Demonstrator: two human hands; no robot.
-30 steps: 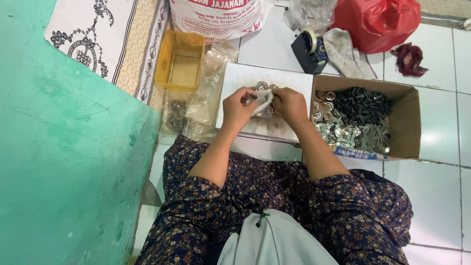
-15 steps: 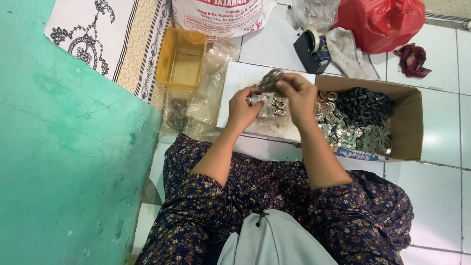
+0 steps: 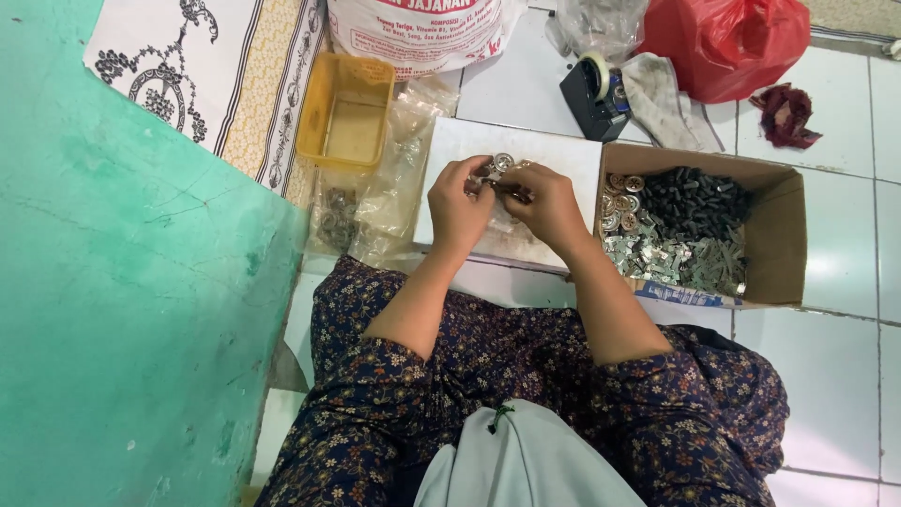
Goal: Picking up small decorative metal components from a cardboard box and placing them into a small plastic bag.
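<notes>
My left hand (image 3: 459, 205) and my right hand (image 3: 546, 208) meet over a white board (image 3: 554, 155) lying on the floor in front of my lap. Between the fingertips of both hands I hold a small cluster of round silver metal parts (image 3: 499, 169). How the fingers divide the parts is too small to tell. Just right of my right hand stands an open cardboard box (image 3: 793, 235) with silver round pieces (image 3: 623, 199), grey metal strips and a heap of small black pieces (image 3: 696, 202).
A yellow plastic tray (image 3: 345, 117) and clear plastic bags (image 3: 375, 202) lie left of the board. A printed white sack (image 3: 418, 33), a tape dispenser (image 3: 593, 94), a grey cloth, a red plastic bag (image 3: 727, 42) lie beyond. A green wall (image 3: 131, 310) is at my left.
My hands first shifted right toward the cardboard box, then came back left over the white board, still together around the small metal parts.
</notes>
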